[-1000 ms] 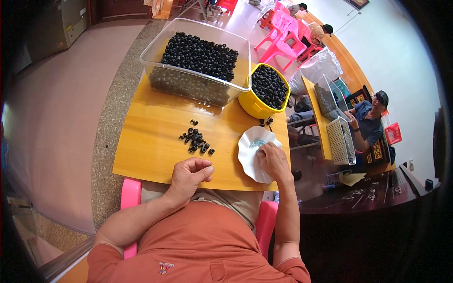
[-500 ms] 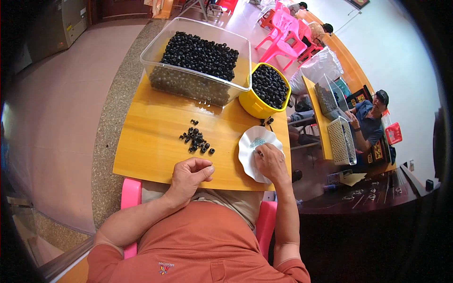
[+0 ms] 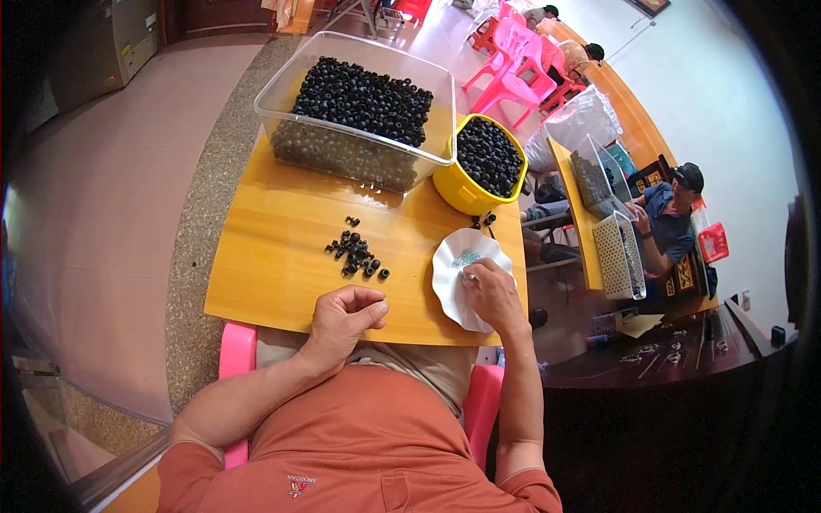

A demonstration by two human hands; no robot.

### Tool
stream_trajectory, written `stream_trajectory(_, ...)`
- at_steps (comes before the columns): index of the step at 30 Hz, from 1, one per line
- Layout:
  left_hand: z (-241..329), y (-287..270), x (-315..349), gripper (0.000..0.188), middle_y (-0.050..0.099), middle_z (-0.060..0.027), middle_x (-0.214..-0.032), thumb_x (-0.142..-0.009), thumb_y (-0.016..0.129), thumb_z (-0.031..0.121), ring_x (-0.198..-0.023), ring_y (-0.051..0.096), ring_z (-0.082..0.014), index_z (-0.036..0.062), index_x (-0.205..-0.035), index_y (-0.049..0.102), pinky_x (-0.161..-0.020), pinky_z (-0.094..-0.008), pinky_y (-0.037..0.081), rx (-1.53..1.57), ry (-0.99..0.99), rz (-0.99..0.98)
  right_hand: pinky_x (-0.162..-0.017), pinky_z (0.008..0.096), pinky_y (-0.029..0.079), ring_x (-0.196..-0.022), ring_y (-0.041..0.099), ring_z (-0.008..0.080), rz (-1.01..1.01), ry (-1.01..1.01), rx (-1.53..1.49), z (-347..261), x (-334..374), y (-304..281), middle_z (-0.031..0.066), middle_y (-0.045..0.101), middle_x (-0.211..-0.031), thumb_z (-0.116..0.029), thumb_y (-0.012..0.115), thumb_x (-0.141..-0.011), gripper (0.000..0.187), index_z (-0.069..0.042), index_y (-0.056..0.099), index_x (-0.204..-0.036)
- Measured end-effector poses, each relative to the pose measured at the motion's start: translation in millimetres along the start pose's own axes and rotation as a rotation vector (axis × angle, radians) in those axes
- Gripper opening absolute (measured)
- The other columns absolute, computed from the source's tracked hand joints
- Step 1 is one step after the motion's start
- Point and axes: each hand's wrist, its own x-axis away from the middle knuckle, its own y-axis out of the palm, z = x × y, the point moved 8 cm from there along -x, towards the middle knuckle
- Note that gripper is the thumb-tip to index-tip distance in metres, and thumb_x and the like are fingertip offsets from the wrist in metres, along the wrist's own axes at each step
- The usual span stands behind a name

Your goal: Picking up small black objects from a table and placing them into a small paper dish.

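Observation:
A white wavy-edged dish [image 3: 451, 289] lies at the right of the yellow table, with small pale-blue pieces [image 3: 466, 257] in it. My right hand [image 3: 494, 297] is over the dish, fingertips pinched together beside those pieces; whatever they grip is too small to name. Close to the table's front edge, my left hand [image 3: 346, 327] is closed, thumb against the curled forefinger, and its contents are hidden. Beyond it a loose group of small black round parts [image 3: 356, 253] lies on the wood.
A clear plastic bin [image 3: 359, 158] full of black parts stands at the table's back, beside a yellow tub [image 3: 466, 192] heaped with similar ones. To the right, a person [image 3: 671, 218] sits at another table with a perforated white basket [image 3: 617, 256]. Pink chairs [image 3: 513, 73] stand behind.
My right hand has shifted very slightly over the dish, its fingers still pinched. The left hand stays where it was. The person at the right has lowered their head.

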Motion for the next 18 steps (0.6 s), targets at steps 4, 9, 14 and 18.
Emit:
stream_trajectory(4,2.7,0.6,1.6,0.017,0.065,-0.0038,-0.085,-0.085,0.07,0.01,-0.072,0.062,-0.0102,0.0009,-0.098,0.063,-0.067,-0.0231,0.053,-0.014,-0.002,0.008,-0.078,0.0411,0.049,-0.085,0.062,0.0358,0.027,0.018,0.012,-2.3,3.4,-5.5,0.0148,0.064,-0.095,-0.01,0.065,-0.081,0.015,-0.002,0.068,-0.093)
stream_trajectory(9,2.1,1.0,1.4,0.017,0.065,-0.0036,-0.084,-0.086,0.07,0.011,-0.072,0.062,-0.0101,0.0011,-0.098,0.064,-0.066,-0.0227,0.053,-0.015,-0.002,0.002,-0.077,0.042,0.049,-0.086,0.062,0.035,-0.008,0.089,-0.001,4.1,6.7,-3.9,0.0155,0.064,-0.091,-0.011,0.065,-0.08,0.013,-0.004,0.068,-0.09)
stream_trajectory(14,1.8,0.7,1.1,0.017,0.065,-0.0034,-0.084,-0.086,0.07,0.011,-0.071,0.062,-0.0101,0.0016,-0.098,0.064,-0.065,-0.0222,0.052,-0.012,0.002,0.003,-0.078,0.0431,0.049,-0.086,0.061,0.0364,-0.009,0.046,-0.03,5.0,6.2,-3.6,0.0167,0.064,-0.09,-0.008,0.061,-0.081,0.012,-0.003,0.068,-0.09)
stream_trajectory(18,3.0,0.9,1.2,0.017,0.065,-0.0033,-0.084,-0.086,0.07,0.011,-0.071,0.062,-0.01,0.0015,-0.098,0.064,-0.065,-0.0221,0.052,-0.02,0.0,0.002,-0.079,0.042,0.049,-0.086,0.062,0.0376,-0.017,0.036,0.009,2.9,6.1,-3.9,0.0179,0.065,-0.091,-0.007,0.06,-0.082,0.016,-0.001,0.068,-0.095)
